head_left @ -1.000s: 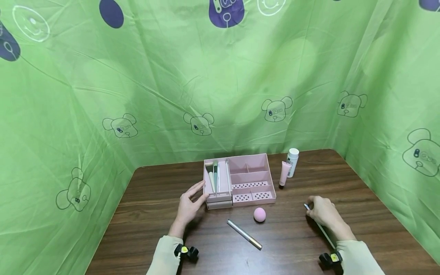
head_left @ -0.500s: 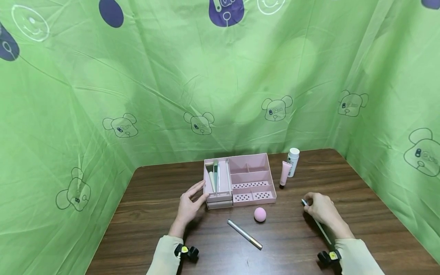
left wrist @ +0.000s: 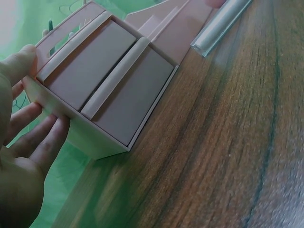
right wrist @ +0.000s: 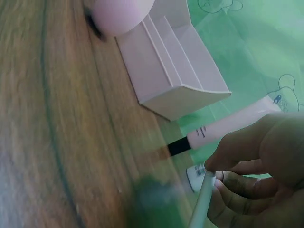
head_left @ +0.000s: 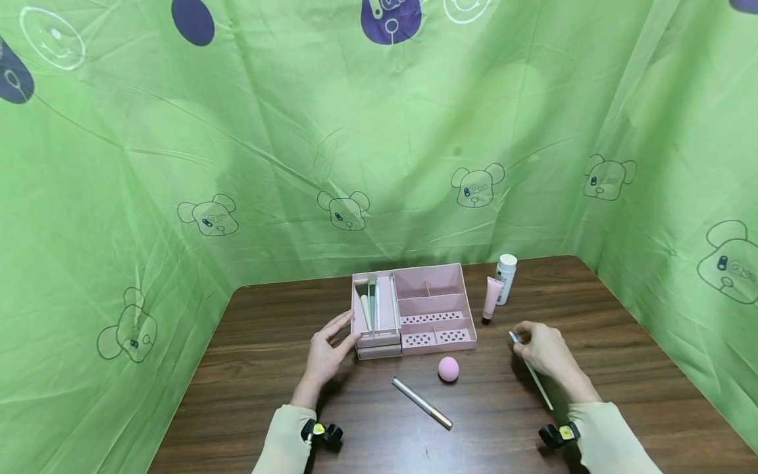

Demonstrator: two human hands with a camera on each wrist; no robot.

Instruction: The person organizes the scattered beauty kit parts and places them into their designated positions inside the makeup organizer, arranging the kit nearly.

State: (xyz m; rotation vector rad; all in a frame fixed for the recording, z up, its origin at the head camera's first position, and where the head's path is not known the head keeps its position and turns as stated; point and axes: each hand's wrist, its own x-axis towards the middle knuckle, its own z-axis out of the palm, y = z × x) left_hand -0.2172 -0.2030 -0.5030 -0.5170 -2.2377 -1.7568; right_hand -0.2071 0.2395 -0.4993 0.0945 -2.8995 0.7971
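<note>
My left hand (head_left: 326, 355) rests against the left side of a pink organizer box (head_left: 435, 350), thumb at its front corner, fingers on the side wall. Two drawer fronts (left wrist: 92, 64) face the left wrist camera. Makeup brushes (head_left: 372, 303) lie in the box's upper left tray. On the right, my right hand (head_left: 547, 352) pinches a slim pale green stick (head_left: 540, 385) between thumb and fingers, tilted above the table. Its far end is blurred or out of frame in the right wrist view, so I cannot tell its exact kind.
A pink ball (head_left: 448, 369) sits in front of the box. Nearer me lies a silver, pen-like tube (head_left: 422, 403). Right of the box stand a pink squeeze tube (head_left: 491, 299) and a white-capped bottle (head_left: 506, 280). Green curtain (head_left: 379, 131) encloses the wooden table (head_left: 254, 388).
My right hand has moved left and a little farther from me, carrying the pale green stick with it. My left hand and the box have stayed put.
</note>
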